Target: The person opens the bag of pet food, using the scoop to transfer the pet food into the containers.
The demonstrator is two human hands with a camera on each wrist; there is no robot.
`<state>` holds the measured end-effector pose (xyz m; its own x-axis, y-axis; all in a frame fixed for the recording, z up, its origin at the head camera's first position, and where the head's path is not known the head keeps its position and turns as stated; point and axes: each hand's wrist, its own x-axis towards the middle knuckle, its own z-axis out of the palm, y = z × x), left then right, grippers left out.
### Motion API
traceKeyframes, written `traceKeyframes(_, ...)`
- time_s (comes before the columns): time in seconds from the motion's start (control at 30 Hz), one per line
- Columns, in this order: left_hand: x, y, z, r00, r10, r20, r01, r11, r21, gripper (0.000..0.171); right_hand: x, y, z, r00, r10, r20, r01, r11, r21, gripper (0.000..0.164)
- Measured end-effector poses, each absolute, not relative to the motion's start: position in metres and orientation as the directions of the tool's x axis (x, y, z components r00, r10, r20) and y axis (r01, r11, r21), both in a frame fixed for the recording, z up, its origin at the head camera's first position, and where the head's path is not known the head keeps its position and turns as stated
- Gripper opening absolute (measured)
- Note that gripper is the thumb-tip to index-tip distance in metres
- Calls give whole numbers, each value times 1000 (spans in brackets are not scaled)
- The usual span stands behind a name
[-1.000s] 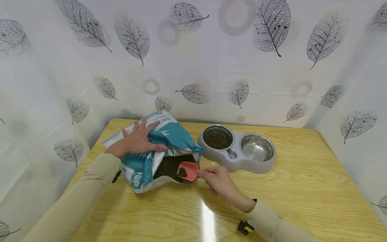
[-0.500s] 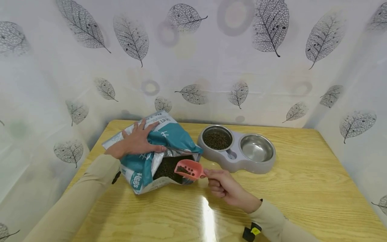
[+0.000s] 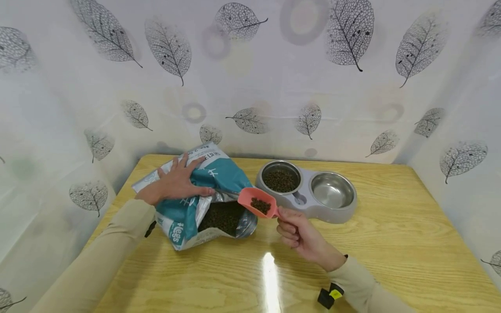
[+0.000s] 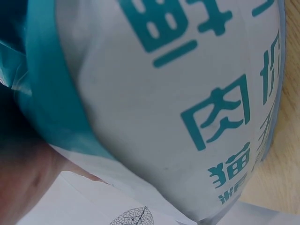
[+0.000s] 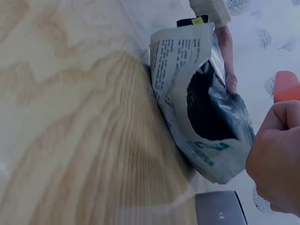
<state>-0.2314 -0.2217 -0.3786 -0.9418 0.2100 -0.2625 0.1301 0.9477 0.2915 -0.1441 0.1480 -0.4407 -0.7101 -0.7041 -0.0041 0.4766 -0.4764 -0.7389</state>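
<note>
A pink scoop point(image 3: 250, 196) carries a small heap of brown kibble point(image 3: 261, 205); my right hand point(image 3: 303, 237) grips its handle. In the head view the scoop hangs between the bag's mouth and the left bowl. The teal and white pet food bag point(image 3: 227, 174) lies on its side, its mouth facing me, with dark kibble inside. Spread fingers of my left hand point(image 3: 178, 182) rest on top of the bag. The left wrist view is filled by the bag's printed side point(image 4: 154, 103). In the right wrist view the scoop point(image 5: 286, 86) shows beyond my curled fingers.
A grey double feeder point(image 3: 303, 208) stands right of the bag. Its left steel bowl point(image 3: 281, 177) has kibble in it; the right steel bowl point(image 3: 332, 191) shows bare metal. Leaf-patterned sheeting point(image 3: 274, 87) encloses the wooden table point(image 3: 391, 243) at the back and sides.
The scoop has come up out of the bag's mouth and moved right toward the feeder, with kibble in it. My left hand and the bag have stayed in place.
</note>
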Motion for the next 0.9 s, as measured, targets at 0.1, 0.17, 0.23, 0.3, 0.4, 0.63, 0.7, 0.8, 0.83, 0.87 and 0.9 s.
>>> traceKeyframes(0.1,-232,-222,-379,-942,209,-262,131,949,287,116,-147,155,-439,-735,-678,-17,457,-476,-751,35)
traceKeyframes(0.17,-232,-223,-379,-942,211,-260,133,948,288,115,-149,160,-438,-756,-654,-22,438,-480,-760,36)
traceKeyframes(0.23,-233,-223,-379,-942,214,-258,136,948,287,116,-151,166,-435,-784,-619,-46,419,-474,-774,35)
traceKeyframes(0.3,-232,-223,-379,-942,214,-259,136,948,289,116,-153,173,-432,-817,-572,-73,396,-464,-792,33)
traceKeyframes(0.4,-233,-222,-380,-942,213,-261,135,949,287,116,-156,183,-427,-863,-489,-124,364,-435,-824,33)
traceKeyframes(0.63,-234,-223,-379,-942,211,-261,135,950,280,115,-163,205,-420,-942,-275,-194,280,-319,-906,37)
traceKeyframes(0.7,-234,-223,-379,-943,211,-259,136,950,281,115,-165,210,-420,-954,-208,-217,268,-264,-926,33)
traceKeyframes(0.8,-233,-223,-379,-942,211,-260,135,950,283,115,-168,216,-422,-961,-128,-244,265,-188,-946,29)
traceKeyframes(0.83,-233,-223,-379,-942,212,-261,136,950,282,116,-169,217,-423,-963,-111,-246,262,-170,-950,28)
traceKeyframes(0.87,-233,-223,-379,-942,211,-261,135,950,282,115,-170,218,-424,-963,-100,-251,264,-159,-951,28)
traceKeyframes(0.9,-233,-223,-380,-942,211,-262,134,949,284,115,-171,219,-425,-962,-89,-257,268,-148,-952,28)
